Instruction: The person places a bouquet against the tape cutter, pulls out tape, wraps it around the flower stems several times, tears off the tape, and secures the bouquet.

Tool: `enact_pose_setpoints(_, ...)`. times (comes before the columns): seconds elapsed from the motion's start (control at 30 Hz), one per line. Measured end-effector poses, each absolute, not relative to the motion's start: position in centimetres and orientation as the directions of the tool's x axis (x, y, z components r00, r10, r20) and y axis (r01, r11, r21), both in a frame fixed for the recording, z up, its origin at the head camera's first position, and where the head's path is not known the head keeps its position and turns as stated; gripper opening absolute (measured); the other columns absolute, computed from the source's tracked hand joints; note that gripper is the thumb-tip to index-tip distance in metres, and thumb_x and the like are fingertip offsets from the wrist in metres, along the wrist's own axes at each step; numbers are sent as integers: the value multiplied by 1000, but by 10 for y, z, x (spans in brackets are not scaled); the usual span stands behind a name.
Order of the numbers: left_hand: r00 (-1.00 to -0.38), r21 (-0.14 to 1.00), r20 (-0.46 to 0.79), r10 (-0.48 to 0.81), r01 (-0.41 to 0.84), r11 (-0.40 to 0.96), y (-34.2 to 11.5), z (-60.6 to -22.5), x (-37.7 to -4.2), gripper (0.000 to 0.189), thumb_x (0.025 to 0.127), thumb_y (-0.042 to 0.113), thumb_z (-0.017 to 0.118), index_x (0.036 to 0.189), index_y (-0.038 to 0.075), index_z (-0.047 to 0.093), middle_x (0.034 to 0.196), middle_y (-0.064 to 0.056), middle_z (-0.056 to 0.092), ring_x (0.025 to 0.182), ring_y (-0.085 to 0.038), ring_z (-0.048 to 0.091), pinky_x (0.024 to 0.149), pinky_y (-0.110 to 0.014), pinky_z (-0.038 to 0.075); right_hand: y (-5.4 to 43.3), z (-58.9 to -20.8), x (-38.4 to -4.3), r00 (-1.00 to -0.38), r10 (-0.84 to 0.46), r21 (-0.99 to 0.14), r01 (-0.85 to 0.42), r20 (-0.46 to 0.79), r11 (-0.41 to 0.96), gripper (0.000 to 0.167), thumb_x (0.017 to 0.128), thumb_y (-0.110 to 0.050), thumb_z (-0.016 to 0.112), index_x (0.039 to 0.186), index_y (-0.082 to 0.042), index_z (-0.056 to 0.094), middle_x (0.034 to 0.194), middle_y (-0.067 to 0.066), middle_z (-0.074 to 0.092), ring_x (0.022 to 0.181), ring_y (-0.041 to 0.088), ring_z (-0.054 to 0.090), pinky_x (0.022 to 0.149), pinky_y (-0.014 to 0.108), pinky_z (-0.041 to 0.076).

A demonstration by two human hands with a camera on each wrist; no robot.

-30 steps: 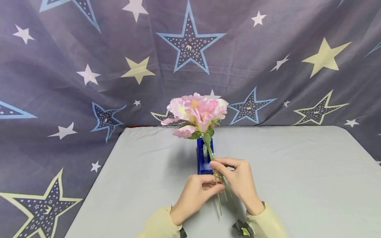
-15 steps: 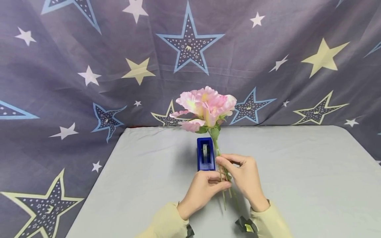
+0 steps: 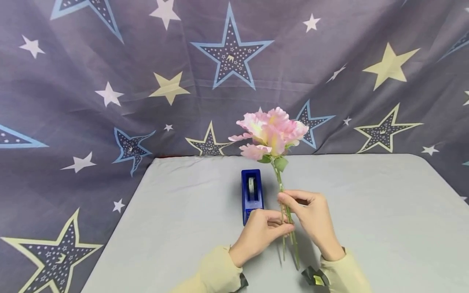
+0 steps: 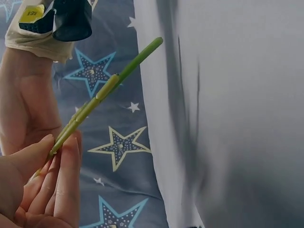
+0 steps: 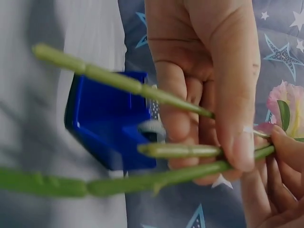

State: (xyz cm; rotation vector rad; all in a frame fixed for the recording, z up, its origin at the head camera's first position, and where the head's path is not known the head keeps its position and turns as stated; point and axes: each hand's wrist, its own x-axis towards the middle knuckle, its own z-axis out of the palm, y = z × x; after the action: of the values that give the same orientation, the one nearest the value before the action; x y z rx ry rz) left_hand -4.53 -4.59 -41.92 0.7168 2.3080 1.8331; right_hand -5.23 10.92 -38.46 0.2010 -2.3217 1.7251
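A bunch of pink flowers [image 3: 272, 132] with green stems stands upright, leaning slightly, above the table. My left hand [image 3: 258, 232] pinches the stems low down between thumb and fingers. Higher up, just below the blossoms' leaves, the fingertips of my right hand [image 3: 311, 215] pinch the same stems. A small glossy patch shows on the stems above the right fingertips. Three cut stem ends [image 5: 175, 151] stick out past the left hand in the right wrist view. Behind the left hand a blue tape dispenser [image 3: 246, 203] with a roll in it sits on the table, its near end partly hidden.
The table [image 3: 384, 211] has a pale grey cover. A dark curtain [image 3: 278, 81] printed with stars hangs behind it and along the left side. A black strap device [image 3: 314, 277] sits at the right wrist.
Both hands have carried the flowers to the right, away from in front of the tape dispenser, which now shows more fully. Both hands keep their pinch on the stems.
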Motion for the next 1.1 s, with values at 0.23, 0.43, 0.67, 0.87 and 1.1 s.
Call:
enact_pose_setpoints(0.23, -862, 914, 240, 446, 356, 196, -32, -425, -49, 12, 87, 20, 76, 86, 8, 76, 81, -6, 76, 73, 0, 69, 69, -16, 56, 129, -384, -57, -970, -26, -900, -233, 241, 368, 26, 90, -29, 73, 101, -5, 78, 92, 10, 76, 73, 11, 72, 68, 27, 59)
enact_pose_setpoints(0.43, -861, 914, 204, 466, 338, 223, -23, -429, -51, 11, 88, 19, 75, 86, 9, 76, 81, -1, 76, 70, 8, 65, 67, -16, 56, 144, -382, -58, -981, -86, -914, -193, 173, 357, 30, 92, -27, 71, 103, 1, 75, 97, 15, 75, 80, 11, 73, 69, 28, 60)
enact_pose_setpoints(0.67, -851, 910, 189, 490, 339, 238, -12, -434, -51, 12, 89, 21, 74, 85, 10, 75, 79, 2, 75, 68, 10, 63, 67, -14, 54, 156, -379, -57, -985, -107, -892, -165, 132, 420, 30, 91, -27, 71, 103, 1, 75, 97, 15, 75, 77, 13, 74, 69, 30, 61)
enact_pose_setpoints(0.87, -848, 901, 183, 497, 347, 261, -3, -435, -52, 13, 89, 23, 75, 81, 12, 74, 77, 5, 74, 67, 11, 62, 66, -12, 53, 163, -374, -58, -980, -128, -819, -196, 150, 540, 30, 92, -25, 70, 104, 2, 75, 94, 14, 76, 70, 15, 74, 64, 27, 60)
enact_pose_setpoints(1.1, -834, 924, 184, 521, 327, 197, 9, -434, -53, 12, 88, 20, 74, 82, 11, 74, 74, 1, 74, 63, 5, 66, 61, -15, 54, 176, -370, -58, -978, -138, -780, -209, 158, 590, 29, 93, -25, 69, 103, 1, 75, 93, 13, 76, 68, 12, 73, 63, 24, 59)
